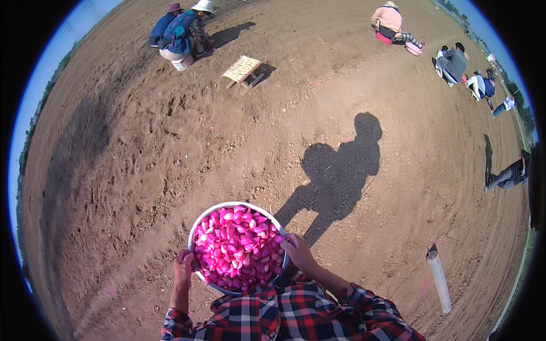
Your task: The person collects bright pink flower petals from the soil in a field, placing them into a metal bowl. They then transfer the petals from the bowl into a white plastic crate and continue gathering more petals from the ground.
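A round, pale-rimmed basin (200, 215) is held level in front of my body, against my checked shirt. Bright pink pieces that look like coated garlic cloves (236, 247) fill it in a heap. My left hand (183, 262) is closed on the basin's left edge. On the opposite side, my right hand (298, 250) grips the edge, its thumb over the rim beside the cloves. The fingers under the rim are partly hidden on both sides.
Bare brown soil (267, 142) stretches all round, with a few pink specks. A folding stool (243, 69) with a woven seat stands ahead. To the right lies a whitish roll (438, 282). Several people crouch or sit farther off, including a person in pink (389, 20). My shadow falls ahead.
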